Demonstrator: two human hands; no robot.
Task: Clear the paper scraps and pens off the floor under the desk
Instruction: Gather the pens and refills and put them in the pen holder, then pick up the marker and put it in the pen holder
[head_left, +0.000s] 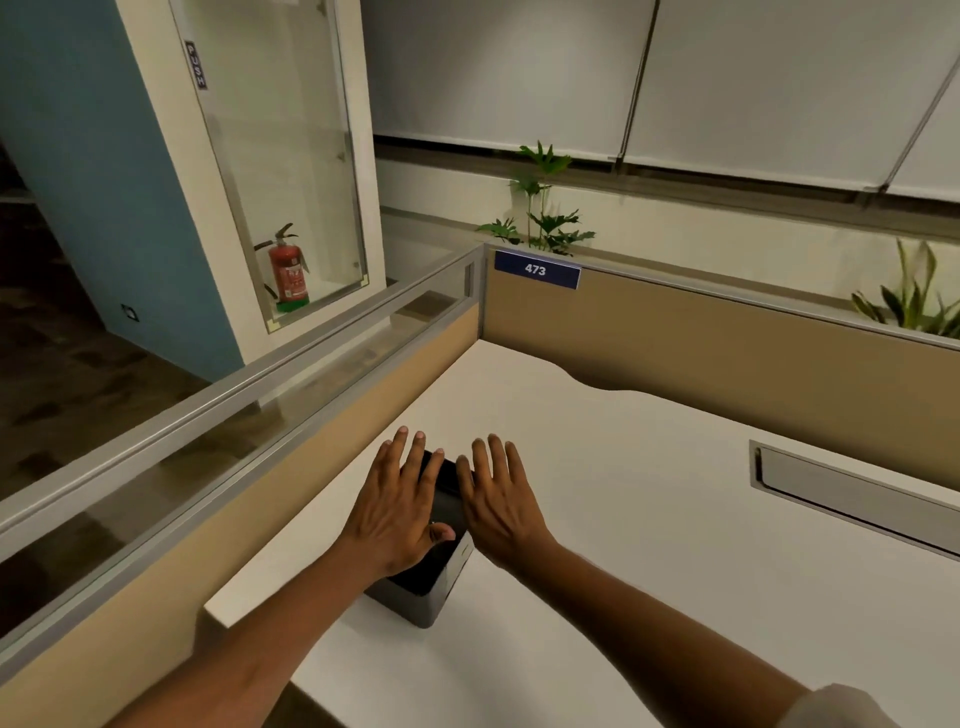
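Your left hand and right hand lie flat, fingers spread, gripping nothing, atop dark box on desk at 11 o'clock; floor, scraps, pens unseen, progress unclear

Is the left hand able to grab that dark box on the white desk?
Probably yes: the left hand already lies flat on the dark grey box, fingers spread, nothing between them on the white desk.

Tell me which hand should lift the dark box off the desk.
Left, probably. The left hand already lies flat over the top of the dark box, its thumb on the lid. The right hand is spread open beside the box's right edge, over the bare white desk.
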